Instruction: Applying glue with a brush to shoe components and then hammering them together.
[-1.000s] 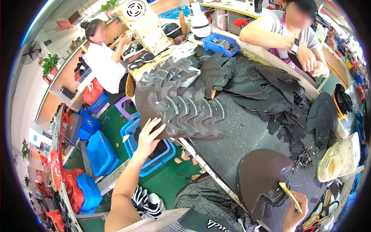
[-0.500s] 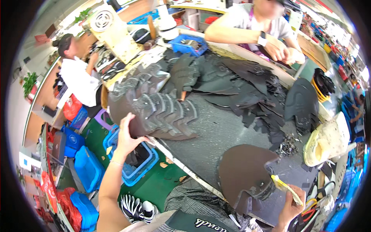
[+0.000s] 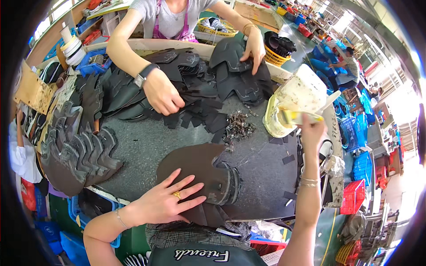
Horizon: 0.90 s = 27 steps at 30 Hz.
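My left hand [image 3: 162,201] lies flat with its fingers spread on a stack of dark brown, curved sheet pieces [image 3: 191,162] at the near edge of the table. The stack's right edges are fanned out and bear dull greyish bands. My right hand [image 3: 312,135] grips a flat brush [image 3: 306,117] with pale and yellow parts. It is held at the mouth of a smeared, cream-coloured plastic pot [image 3: 306,86]; the brush tip is blurred, so I cannot tell whether it touches the pot.
Overlapping coated pieces [image 3: 84,153] lie at the left. Across the table a co-worker's hands [image 3: 164,95] handle dark cut pieces [image 3: 233,66]. Small metal-looking scraps [image 3: 239,128] lie beside the pot. Blue baskets [image 3: 91,206] stand below the table's left edge.
My view has turned right. My left hand has gone from the coated pieces at the left to the near stack. My right hand has carried the brush from the stack to the pot.
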Each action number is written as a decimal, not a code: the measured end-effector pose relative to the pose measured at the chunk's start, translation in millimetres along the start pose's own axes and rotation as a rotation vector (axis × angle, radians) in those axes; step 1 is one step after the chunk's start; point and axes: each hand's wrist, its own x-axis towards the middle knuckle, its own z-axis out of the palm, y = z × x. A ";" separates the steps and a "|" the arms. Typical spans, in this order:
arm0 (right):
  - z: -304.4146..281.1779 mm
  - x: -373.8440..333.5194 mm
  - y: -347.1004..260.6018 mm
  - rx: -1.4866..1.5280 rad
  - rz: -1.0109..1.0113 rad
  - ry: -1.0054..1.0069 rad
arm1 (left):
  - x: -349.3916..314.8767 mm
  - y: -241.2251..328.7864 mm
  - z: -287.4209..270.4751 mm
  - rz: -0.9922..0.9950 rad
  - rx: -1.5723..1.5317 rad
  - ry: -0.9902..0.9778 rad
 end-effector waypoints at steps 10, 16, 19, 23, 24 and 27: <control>-39.1 -154.8 -71.7 0.354 -0.005 -0.475 | 5.1 7.5 4.3 -0.033 -0.082 0.072; -5.0 -148.5 -102.4 0.400 -0.413 -0.267 | 2.0 -0.5 11.0 -0.005 -0.145 0.099; -29.4 -177.1 -85.1 0.231 -0.610 -0.382 | 1.7 2.0 13.5 -0.013 -0.130 0.131; -48.8 -181.3 -102.7 0.144 -0.500 -0.474 | 1.5 1.9 14.1 -0.012 -0.124 0.129; -36.3 -173.2 -101.8 0.183 -0.491 -0.345 | 1.9 2.9 11.9 -0.010 -0.125 0.125; -17.7 -174.0 -96.7 0.331 -0.614 -0.409 | 2.6 -3.5 12.0 0.037 -0.168 0.142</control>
